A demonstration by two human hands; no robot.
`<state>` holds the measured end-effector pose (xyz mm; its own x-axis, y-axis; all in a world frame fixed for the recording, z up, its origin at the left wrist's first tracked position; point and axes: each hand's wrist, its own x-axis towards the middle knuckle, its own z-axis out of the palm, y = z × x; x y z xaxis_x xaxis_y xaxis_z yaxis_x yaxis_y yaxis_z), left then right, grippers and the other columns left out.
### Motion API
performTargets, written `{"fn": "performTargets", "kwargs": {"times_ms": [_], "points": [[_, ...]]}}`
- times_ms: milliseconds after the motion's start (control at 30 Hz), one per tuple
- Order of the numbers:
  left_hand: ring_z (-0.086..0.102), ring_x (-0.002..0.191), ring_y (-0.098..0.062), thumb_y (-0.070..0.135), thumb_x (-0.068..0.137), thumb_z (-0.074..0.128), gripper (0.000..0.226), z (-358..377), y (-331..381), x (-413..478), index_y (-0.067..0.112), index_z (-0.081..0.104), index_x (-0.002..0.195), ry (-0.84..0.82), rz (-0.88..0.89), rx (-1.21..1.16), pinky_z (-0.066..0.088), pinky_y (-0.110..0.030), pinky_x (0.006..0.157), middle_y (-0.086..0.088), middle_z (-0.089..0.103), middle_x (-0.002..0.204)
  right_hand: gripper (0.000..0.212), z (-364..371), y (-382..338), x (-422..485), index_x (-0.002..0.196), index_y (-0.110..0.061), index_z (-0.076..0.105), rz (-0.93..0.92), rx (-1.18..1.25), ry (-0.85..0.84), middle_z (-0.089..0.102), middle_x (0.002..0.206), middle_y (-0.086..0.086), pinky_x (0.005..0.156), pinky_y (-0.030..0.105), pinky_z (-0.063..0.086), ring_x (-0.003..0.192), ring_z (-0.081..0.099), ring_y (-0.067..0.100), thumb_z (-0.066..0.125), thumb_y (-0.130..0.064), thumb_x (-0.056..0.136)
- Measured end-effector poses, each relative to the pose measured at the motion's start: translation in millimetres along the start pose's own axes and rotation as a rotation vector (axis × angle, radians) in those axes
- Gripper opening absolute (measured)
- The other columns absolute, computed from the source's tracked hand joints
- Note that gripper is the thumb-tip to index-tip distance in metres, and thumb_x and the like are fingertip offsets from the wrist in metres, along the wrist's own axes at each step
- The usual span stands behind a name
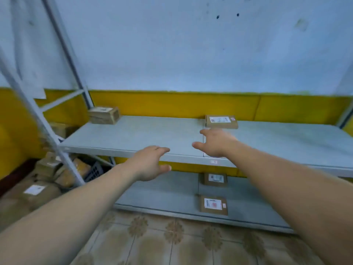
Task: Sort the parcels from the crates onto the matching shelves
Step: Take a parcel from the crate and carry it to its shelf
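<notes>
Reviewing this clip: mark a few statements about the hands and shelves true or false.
1. The left hand and right hand both hold nothing. True.
2. The upper shelf carries three parcels. False: two, a cardboard box at its left end and a flat labelled parcel near the middle.
3. The lower shelf holds a rear parcel and a front parcel, both labelled. True.
4. The right hand grips the flat labelled parcel. False: its fingers are spread open, gripping nothing.
</notes>
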<state>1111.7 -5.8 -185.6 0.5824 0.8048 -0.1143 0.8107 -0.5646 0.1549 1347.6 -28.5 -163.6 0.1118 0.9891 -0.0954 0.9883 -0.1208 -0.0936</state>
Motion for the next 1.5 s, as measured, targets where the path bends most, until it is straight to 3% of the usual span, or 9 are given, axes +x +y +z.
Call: {"fn": "performTargets", "kwargs": {"times_ms": [233, 500, 800, 1033, 1167, 1267, 1500], "points": [[0.030, 0.142, -0.018, 0.052, 0.094, 0.052, 0.068, -87.9, -62.9, -89.0, 0.030, 0.023, 0.152, 0.161, -0.151, 0.032, 0.030, -0.036, 0.112, 0.005, 0.028, 0.158, 0.074, -82.2, -113.4, 3.8, 0.156, -0.026, 0.028, -0.171, -0.075, 0.115, 0.034, 0.160, 0.003, 0.109, 0.045, 0.039, 0.142, 0.037, 0.030, 0.042, -0.065, 0.095], [0.038, 0.137, -0.017, 0.053, 0.090, 0.057, 0.069, -124.4, -211.9, -229.3, 0.031, 0.030, 0.149, 0.290, -0.421, 0.048, 0.037, -0.039, 0.110, 0.006, 0.037, 0.153, 0.071, -92.3, -339.3, 12.1, 0.154, -0.023, 0.034, -0.445, -0.143, 0.165, 0.039, 0.156, 0.004, 0.106, 0.042, 0.039, 0.140, 0.040, 0.028, 0.042, -0.063, 0.095], [0.033, 0.141, -0.020, 0.051, 0.094, 0.054, 0.069, -128.8, -382.8, -338.0, 0.028, 0.024, 0.152, 0.206, -0.606, 0.060, 0.033, -0.036, 0.112, 0.002, 0.031, 0.156, 0.070, -55.4, -566.6, 31.4, 0.155, -0.025, 0.031, -0.653, -0.191, 0.138, 0.039, 0.157, 0.005, 0.108, 0.046, 0.042, 0.141, 0.041, 0.028, 0.042, -0.063, 0.096], [0.037, 0.137, -0.020, 0.051, 0.093, 0.055, 0.070, -96.4, -489.4, -329.7, 0.027, 0.025, 0.152, 0.135, -0.673, -0.035, 0.036, -0.034, 0.109, 0.001, 0.035, 0.154, 0.071, -11.3, -656.5, 103.8, 0.156, -0.022, 0.027, -0.724, -0.184, 0.055, 0.034, 0.160, 0.005, 0.109, 0.045, 0.039, 0.142, 0.038, 0.028, 0.044, -0.060, 0.098], [0.039, 0.136, -0.020, 0.053, 0.091, 0.057, 0.072, -73.2, -553.2, -299.3, 0.029, 0.025, 0.151, 0.092, -0.732, -0.068, 0.038, -0.037, 0.108, 0.001, 0.036, 0.154, 0.070, 17.1, -695.6, 177.2, 0.153, -0.022, 0.033, -0.740, -0.158, 0.009, 0.042, 0.153, 0.007, 0.108, 0.045, 0.042, 0.137, 0.044, 0.028, 0.046, -0.061, 0.097], [0.040, 0.135, -0.019, 0.052, 0.091, 0.057, 0.073, -66.3, -599.2, -272.7, 0.028, 0.025, 0.151, 0.064, -0.795, -0.109, 0.039, -0.033, 0.107, 0.000, 0.037, 0.152, 0.072, 32.7, -724.1, 237.9, 0.155, -0.021, 0.028, -0.759, -0.140, -0.034, 0.038, 0.157, 0.007, 0.111, 0.045, 0.038, 0.140, 0.041, 0.028, 0.045, -0.060, 0.097], [0.038, 0.137, -0.020, 0.046, 0.091, 0.060, 0.071, -39.7, -692.4, -238.0, 0.025, 0.028, 0.151, 0.082, -0.956, -0.293, 0.035, -0.031, 0.107, -0.002, 0.035, 0.154, 0.074, 82.8, -786.5, 333.5, 0.157, -0.018, 0.024, -0.767, -0.099, -0.219, 0.034, 0.159, 0.010, 0.114, 0.044, 0.037, 0.143, 0.037, 0.030, 0.044, -0.058, 0.099]]}}
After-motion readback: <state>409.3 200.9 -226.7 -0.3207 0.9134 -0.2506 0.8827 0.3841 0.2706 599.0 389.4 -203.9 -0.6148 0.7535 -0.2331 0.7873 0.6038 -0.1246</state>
